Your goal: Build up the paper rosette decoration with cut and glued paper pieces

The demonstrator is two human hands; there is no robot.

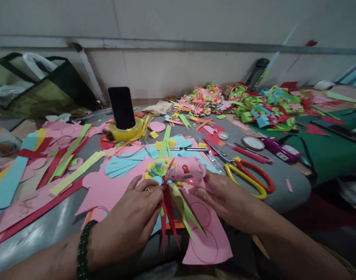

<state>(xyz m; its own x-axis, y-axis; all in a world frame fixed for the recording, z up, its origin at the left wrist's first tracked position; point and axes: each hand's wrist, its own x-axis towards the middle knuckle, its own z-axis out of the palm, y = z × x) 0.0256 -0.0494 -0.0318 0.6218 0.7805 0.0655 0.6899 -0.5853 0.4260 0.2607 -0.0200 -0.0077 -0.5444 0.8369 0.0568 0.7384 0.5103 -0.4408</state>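
Observation:
My right hand is wrapped round a pink hot glue gun with a small red light on its side. The gun's nozzle points left, at the middle of a paper craft piece of blue, yellow and green bits. Long pointed strips, red and light green, spread from it toward me. My left hand holds the piece by its near left side, fingers bent; the fingertips are partly hidden. Beneath lies pink paper with drawn circles.
Scissors with red and yellow handles lie to the right, near a purple device. A phone stands in a yellow tape roll. Paper strips cover the left; finished-looking paper crafts are heaped at the back.

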